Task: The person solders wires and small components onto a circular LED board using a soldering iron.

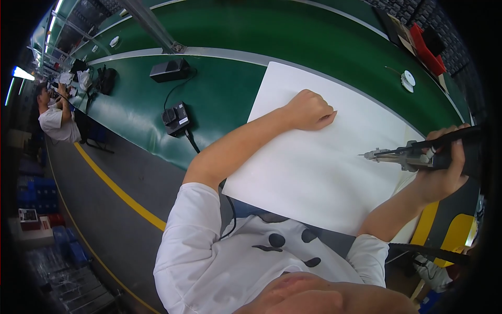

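My left hand (310,111) is closed into a fist above or on the large white sheet (314,162) that covers the bench in front of me. Its fingers are curled in, so whatever they may hold is hidden. At the right, my right hand (454,172) is wrapped round an electric screwdriver (413,157) with a dark body and a metallic nose. The tool lies roughly level, and its thin tip points left over the sheet, toward my left hand. A dark cable or hose runs along the tool.
On the green bench (130,99) to the left sit a black box-shaped device (170,70) and a smaller black unit (177,119) with a cable. Beyond the sheet runs a green belt (235,29) carrying a white spool (408,81). A red bin (426,49) stands far right. A co-worker (57,118) is far left.
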The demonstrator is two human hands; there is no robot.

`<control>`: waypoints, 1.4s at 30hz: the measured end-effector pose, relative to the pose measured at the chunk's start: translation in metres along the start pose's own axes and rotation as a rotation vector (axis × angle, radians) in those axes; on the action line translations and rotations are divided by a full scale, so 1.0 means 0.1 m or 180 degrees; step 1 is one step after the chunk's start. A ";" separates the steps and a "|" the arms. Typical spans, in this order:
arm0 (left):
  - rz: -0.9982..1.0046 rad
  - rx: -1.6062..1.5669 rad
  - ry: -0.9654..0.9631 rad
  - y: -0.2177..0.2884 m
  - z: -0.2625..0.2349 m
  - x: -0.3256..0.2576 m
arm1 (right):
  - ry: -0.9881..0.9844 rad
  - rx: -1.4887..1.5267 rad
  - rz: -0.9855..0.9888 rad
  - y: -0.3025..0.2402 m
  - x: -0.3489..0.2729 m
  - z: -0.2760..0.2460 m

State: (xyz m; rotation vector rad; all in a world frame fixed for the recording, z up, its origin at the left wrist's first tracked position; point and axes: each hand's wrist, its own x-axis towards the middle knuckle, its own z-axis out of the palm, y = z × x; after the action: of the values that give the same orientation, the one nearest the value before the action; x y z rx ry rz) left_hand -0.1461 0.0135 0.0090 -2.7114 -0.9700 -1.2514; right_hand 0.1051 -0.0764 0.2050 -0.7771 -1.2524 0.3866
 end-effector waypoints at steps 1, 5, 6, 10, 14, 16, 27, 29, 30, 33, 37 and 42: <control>0.0041 -0.0011 0.0033 0.00 0.00 0.00 | -0.0083 0.0070 0.0101 -0.01 0.00 0.00; 0.0043 -0.0007 -0.0012 -0.01 0.01 0.00 | -0.0006 -0.0115 0.0083 0.00 -0.01 0.01; 0.0043 -0.0022 0.0014 -0.02 0.01 -0.01 | -0.0074 -0.0139 0.0047 -0.01 0.00 0.02; 0.0053 -0.0016 0.0047 -0.01 0.01 0.00 | -0.0040 -0.0148 0.0007 -0.02 -0.02 0.06; 0.0041 -0.0015 -0.0006 -0.01 0.00 0.00 | -0.0093 -0.0094 0.0040 -0.02 -0.01 0.04; 0.0026 -0.0023 -0.0018 -0.01 0.00 0.00 | -0.0060 -0.0273 -0.0015 -0.01 -0.02 0.04; -0.0028 -0.0001 -0.0058 0.00 -0.01 0.01 | -0.0142 -0.0216 -0.0002 0.00 0.00 0.05; -0.0042 -0.0002 -0.0062 0.01 -0.01 0.01 | -0.0140 -0.0175 -0.0015 0.00 0.00 0.05; -0.0031 0.0003 -0.0051 0.00 -0.02 0.01 | -0.0146 -0.0204 -0.0020 -0.01 0.00 0.05; -0.0020 0.0028 -0.0058 -0.01 -0.01 0.01 | -0.0120 -0.0229 0.0002 -0.01 0.00 0.05; 0.0000 0.0012 -0.0051 0.00 -0.01 0.01 | -0.0126 -0.0207 -0.0008 -0.03 0.01 0.06; -0.0032 0.0027 -0.0098 0.00 -0.03 0.01 | -0.0099 -0.0113 0.0059 -0.03 -0.01 0.07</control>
State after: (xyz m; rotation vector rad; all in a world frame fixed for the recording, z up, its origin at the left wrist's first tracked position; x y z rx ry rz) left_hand -0.1478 0.0129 0.0116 -2.7307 -0.9910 -1.2076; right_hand 0.0975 -0.0763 0.2071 -0.8160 -1.2847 0.3936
